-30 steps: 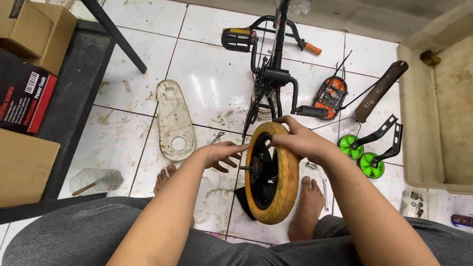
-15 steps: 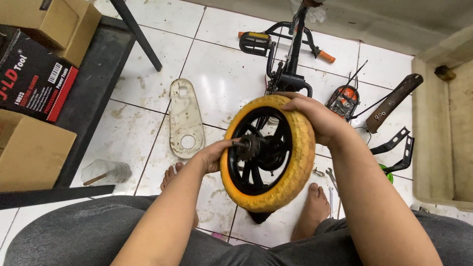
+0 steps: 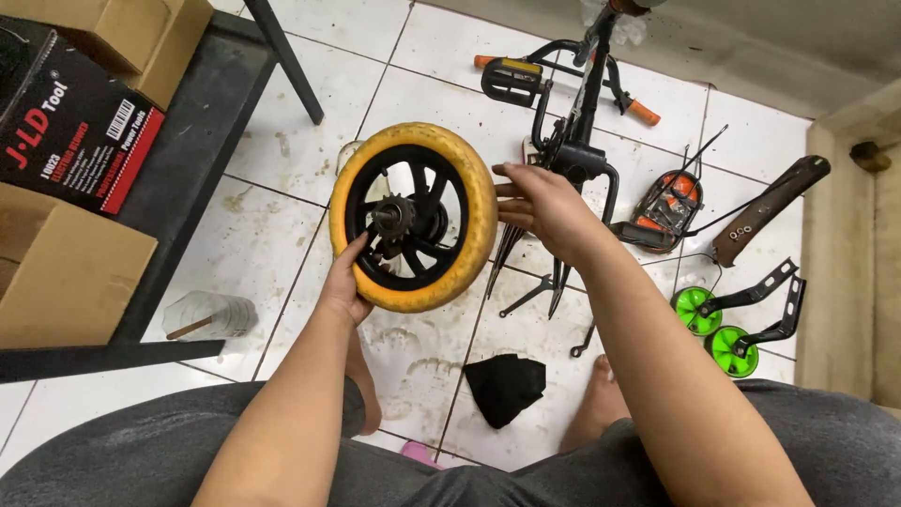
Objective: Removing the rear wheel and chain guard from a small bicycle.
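Observation:
I hold a small bicycle wheel with a yellow tyre and black spokes up over the tiled floor, its flat side turned toward me. My left hand grips its lower left rim, fingers reaching toward the metal hub and sprocket. My right hand presses against the tyre's right edge with fingers spread. Just behind the right hand stands the black frame of a small bicycle with orange grips and a pedal.
Two green training wheels on black brackets lie at the right, next to a dark chain guard and an orange-black part. A black cloth lies between my bare feet. Cardboard boxes and a black rack stand left.
The wheel has swung leftward and turned its face fully toward me. My left hand slid from the hub to the lower rim; my right hand went from the top to the right edge.

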